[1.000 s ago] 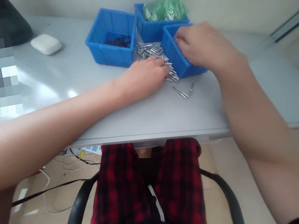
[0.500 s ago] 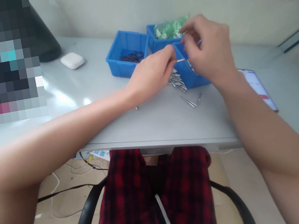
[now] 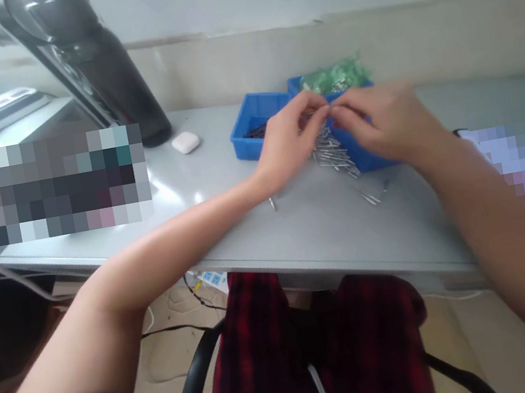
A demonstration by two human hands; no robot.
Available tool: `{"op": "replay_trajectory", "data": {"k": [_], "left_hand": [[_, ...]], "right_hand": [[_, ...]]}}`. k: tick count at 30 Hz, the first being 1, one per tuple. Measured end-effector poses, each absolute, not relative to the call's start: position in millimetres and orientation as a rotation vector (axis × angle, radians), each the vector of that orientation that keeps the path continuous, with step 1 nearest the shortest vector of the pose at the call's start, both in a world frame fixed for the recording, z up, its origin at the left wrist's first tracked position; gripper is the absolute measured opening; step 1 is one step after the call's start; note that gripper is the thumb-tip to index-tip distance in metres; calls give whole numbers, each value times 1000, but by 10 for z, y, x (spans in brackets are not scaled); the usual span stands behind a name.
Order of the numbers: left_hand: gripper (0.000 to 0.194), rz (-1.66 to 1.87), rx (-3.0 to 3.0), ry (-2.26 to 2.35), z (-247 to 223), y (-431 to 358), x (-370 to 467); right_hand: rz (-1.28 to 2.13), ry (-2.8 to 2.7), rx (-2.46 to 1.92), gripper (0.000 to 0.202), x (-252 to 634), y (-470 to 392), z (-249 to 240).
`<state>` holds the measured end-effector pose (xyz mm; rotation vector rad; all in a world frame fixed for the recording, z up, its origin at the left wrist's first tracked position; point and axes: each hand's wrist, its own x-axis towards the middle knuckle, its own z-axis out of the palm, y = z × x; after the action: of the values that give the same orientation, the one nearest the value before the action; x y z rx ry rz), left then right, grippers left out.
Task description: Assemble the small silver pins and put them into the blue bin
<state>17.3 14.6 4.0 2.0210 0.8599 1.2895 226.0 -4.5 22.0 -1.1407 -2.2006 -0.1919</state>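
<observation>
Head view: the person's left hand (image 3: 286,141) and right hand (image 3: 392,123) meet, fingertips pinched, any held piece too small to tell; a low wrist could scatter the heaped slim silvery metal pins (image 3: 334,155) beside the blue plastic bin (image 3: 371,158)

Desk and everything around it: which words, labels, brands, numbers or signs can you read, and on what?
No text is readable.
Phone: pixelated.
White-and-blue object under the desk: too small, blurred.
Green packets: too blurred.
Dark bottle: no legible marking.
</observation>
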Motion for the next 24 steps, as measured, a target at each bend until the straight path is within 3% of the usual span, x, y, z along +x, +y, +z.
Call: {"op": "replay_trajectory", "data": {"k": [4,11,18,24], "left_hand": [[1,1350,1767,820,18,259,162],[19,1381,1671,725,-17,223,176],[16,1450,1776,721,-6,273,171],[9,1440,1840,597,-2,188,137]], "right_hand": [[-160,-2242,-1262,31,2198,-41,231],[-178,-2220,-1159,39,2104,-15,122],[-137,-1953,-1110,28,2107,-111,187],[-124,-2056,-1010,34,2124,-55,80]]}}
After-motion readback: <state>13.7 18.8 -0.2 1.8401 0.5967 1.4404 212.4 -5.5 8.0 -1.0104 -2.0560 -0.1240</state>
